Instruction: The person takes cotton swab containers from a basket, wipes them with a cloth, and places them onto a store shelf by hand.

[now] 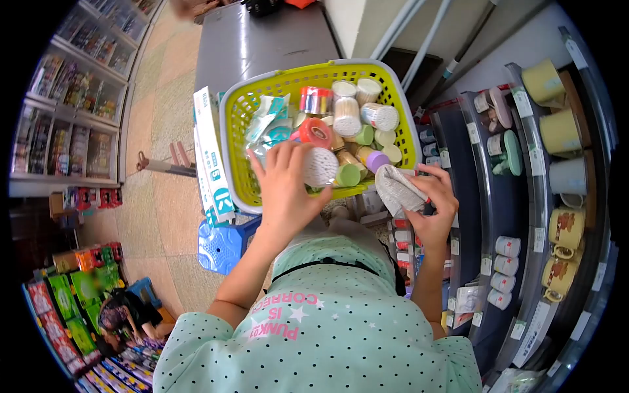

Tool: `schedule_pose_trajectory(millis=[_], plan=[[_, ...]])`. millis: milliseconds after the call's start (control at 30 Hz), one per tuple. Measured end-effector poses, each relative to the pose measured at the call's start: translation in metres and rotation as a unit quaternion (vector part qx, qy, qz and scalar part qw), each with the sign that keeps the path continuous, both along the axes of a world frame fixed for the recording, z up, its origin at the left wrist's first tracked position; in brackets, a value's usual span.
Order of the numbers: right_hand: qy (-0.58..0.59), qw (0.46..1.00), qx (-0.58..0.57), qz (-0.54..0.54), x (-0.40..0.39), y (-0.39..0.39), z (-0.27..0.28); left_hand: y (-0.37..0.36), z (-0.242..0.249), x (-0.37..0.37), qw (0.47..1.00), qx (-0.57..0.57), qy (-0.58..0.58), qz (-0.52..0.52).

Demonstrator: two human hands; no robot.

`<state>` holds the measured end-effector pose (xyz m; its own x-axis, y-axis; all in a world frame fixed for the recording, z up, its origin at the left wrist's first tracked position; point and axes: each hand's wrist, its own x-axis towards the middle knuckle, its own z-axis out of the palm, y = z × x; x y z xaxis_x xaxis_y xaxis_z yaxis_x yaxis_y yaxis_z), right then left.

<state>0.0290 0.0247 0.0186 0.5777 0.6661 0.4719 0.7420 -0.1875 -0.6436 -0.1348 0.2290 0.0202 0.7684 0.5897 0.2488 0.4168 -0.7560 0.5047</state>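
Observation:
My left hand (285, 187) is at the near side of a yellow-green plastic basket (246, 85). Its thumb and fingers close around a round tub of cotton swabs (320, 167), with the dotted white swab ends facing up. In my right hand (435, 208), just outside the basket's near right corner, a folded grey cloth (398, 190) is pinched. Inside the basket lie several more swab tubs (346, 116), a red-lidded tub (316, 133), a purple-lidded tub (376, 161) and teal-and-white plastic packs (270, 121).
A long white box (213, 157) stands against the basket's left side. Below it is a blue stool (219, 247). A grey table (262, 39) lies beyond the basket. On the right, shelves hold mugs (562, 226) and small white tubs (503, 265). Another person (128, 314) is at lower left.

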Motion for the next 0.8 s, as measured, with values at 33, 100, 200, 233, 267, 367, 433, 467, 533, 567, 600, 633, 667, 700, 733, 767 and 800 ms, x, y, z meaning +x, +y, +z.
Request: schedule_pose_trajectory(millis=[33,100,200,233,267,367,433,467,533,567,600,633,667,700,733,767,800], plan=[[0.002,1.0,-0.001,-0.012,0.0,-0.005,0.001,-0.004,0.002,0.008,0.999,-0.019,0.0,-0.029],[0.006,0.999,-0.002,-0.037,0.0,-0.015,0.003,-0.01,0.001,0.025,0.994,-0.046,-0.026,-0.096],[0.011,0.996,0.014,-0.084,0.002,-0.031,0.0,-0.017,-0.004,0.051,0.979,-0.077,-0.054,-0.179],[0.013,0.995,0.021,-0.101,0.002,-0.035,-0.002,-0.019,-0.006,0.059,0.977,-0.07,-0.056,-0.195],[0.015,0.993,0.024,-0.115,0.002,-0.04,-0.002,-0.02,-0.008,0.066,0.974,-0.062,-0.058,-0.212],[0.006,0.988,0.027,-0.155,0.0,-0.05,0.001,-0.026,-0.006,0.082,0.962,-0.074,-0.062,-0.255],[-0.004,0.984,0.037,-0.175,-0.001,-0.053,0.004,-0.032,-0.005,0.088,0.956,-0.085,-0.068,-0.272],[-0.008,0.982,0.041,-0.184,-0.002,-0.054,0.005,-0.034,-0.005,0.091,0.95,-0.097,-0.077,-0.285],[-0.02,0.98,0.037,-0.197,-0.003,-0.054,0.009,-0.038,-0.004,0.097,0.938,-0.12,-0.094,-0.31],[-0.025,0.978,0.035,-0.202,-0.003,-0.052,0.01,-0.04,-0.005,0.101,0.933,-0.136,-0.103,-0.318],[-0.025,0.978,0.034,-0.204,-0.003,-0.05,0.01,-0.042,-0.009,0.104,0.927,-0.151,-0.112,-0.325],[-0.025,0.978,0.034,-0.205,-0.003,-0.047,0.009,-0.042,-0.012,0.107,0.921,-0.165,-0.12,-0.331],[-0.024,0.978,0.034,-0.205,-0.003,-0.044,0.009,-0.043,-0.017,0.109,0.919,-0.172,-0.135,-0.327],[-0.009,0.977,0.039,-0.209,-0.003,-0.042,0.008,-0.042,-0.022,0.112,0.918,-0.178,-0.149,-0.323],[0.007,0.976,0.044,-0.212,-0.003,-0.039,0.008,-0.042,-0.026,0.113,0.916,-0.185,-0.163,-0.317],[0.023,0.975,0.049,-0.215,-0.004,-0.037,0.008,-0.041,-0.028,0.114,0.912,-0.214,-0.162,-0.311],[0.038,0.974,0.04,-0.218,-0.005,-0.037,0.007,-0.041,-0.028,0.116,0.907,-0.243,-0.16,-0.304]])
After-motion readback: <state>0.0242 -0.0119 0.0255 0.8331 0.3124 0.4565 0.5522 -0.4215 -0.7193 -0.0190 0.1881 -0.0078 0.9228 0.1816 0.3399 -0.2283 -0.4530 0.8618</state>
